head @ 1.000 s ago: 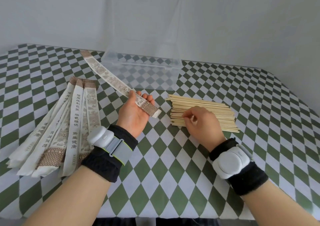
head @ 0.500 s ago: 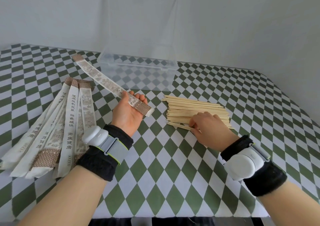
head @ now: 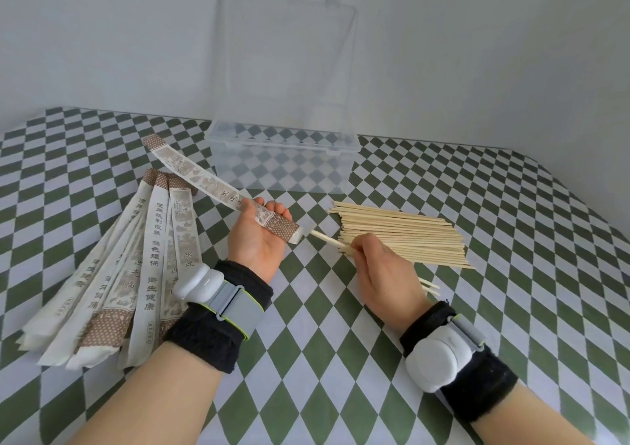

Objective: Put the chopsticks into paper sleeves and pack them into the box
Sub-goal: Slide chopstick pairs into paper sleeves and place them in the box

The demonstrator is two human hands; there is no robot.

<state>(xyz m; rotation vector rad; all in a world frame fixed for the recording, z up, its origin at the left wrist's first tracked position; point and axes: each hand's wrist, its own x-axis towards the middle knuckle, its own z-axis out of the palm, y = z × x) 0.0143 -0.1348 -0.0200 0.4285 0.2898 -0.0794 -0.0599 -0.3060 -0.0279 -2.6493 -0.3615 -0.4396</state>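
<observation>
Left hand (head: 255, 243) grips a paper sleeve (head: 204, 182); right hand (head: 381, 270) pinches chopsticks (head: 327, 239) just beside its mouth; misaimed, they may crumple it.

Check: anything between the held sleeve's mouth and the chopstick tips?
Nothing. Head view: only a short stretch of bare tablecloth separates the sleeve in the left hand from the chopsticks in the right hand.

Both forearms are bare. A wide black cloth wristband (head: 204, 339) is worn behind the left hand (head: 255, 243), a matching black wristband (head: 487, 385) behind the right hand (head: 381, 270). Over each, a rounded white plastic device (head: 199, 282) is strapped by a grey band (head: 235, 311) edged in lime green.
</observation>
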